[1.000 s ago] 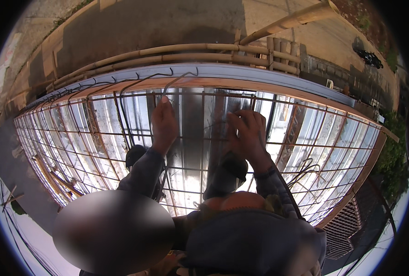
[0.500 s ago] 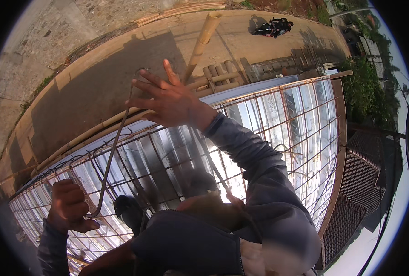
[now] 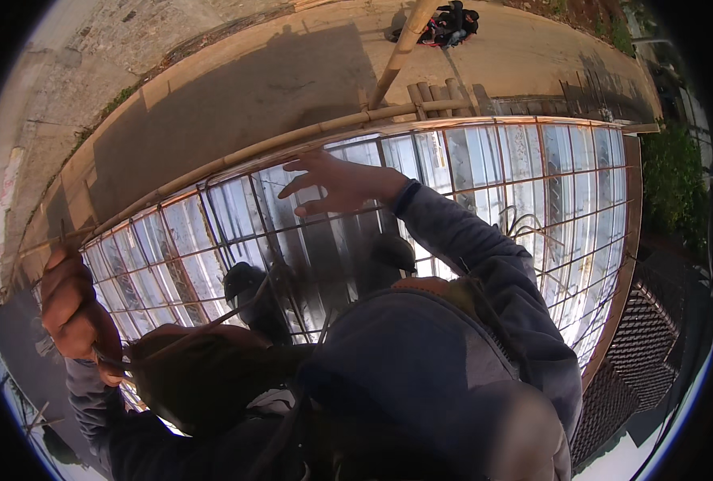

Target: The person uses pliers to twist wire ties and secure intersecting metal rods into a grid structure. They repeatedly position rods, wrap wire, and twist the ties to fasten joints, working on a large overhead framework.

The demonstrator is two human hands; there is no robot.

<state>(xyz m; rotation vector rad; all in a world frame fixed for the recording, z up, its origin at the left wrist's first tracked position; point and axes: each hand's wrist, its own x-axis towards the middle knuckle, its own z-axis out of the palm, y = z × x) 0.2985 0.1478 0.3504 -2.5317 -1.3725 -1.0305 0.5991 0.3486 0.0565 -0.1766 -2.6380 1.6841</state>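
Observation:
My left hand (image 3: 80,313) is closed on a thin steel rod (image 3: 200,327) at the left. From that hand the rod slants up and right, passing over my leg toward a dark boot (image 3: 246,282). Above the far part of a rusty rebar mesh (image 3: 460,192), my right hand (image 3: 340,183) has its fingers spread and nothing in them. Whether its fingertips touch the mesh I cannot tell. Shiny corrugated metal sheets (image 3: 248,212) lie under the mesh, and my boots stand there.
A bamboo pole (image 3: 268,148) runs along the far edge, with an upright bamboo post (image 3: 404,56) beside it. Beyond and below is a road (image 3: 517,60) with a person on a motorbike (image 3: 450,26). Bent bar ends (image 3: 525,223) stick up at the right, near a tiled roof (image 3: 653,329).
The rod has swung down from pointing away to slanting across my leg. My left hand has moved left and turned. My right hand has drawn back over the mesh. The view has shifted.

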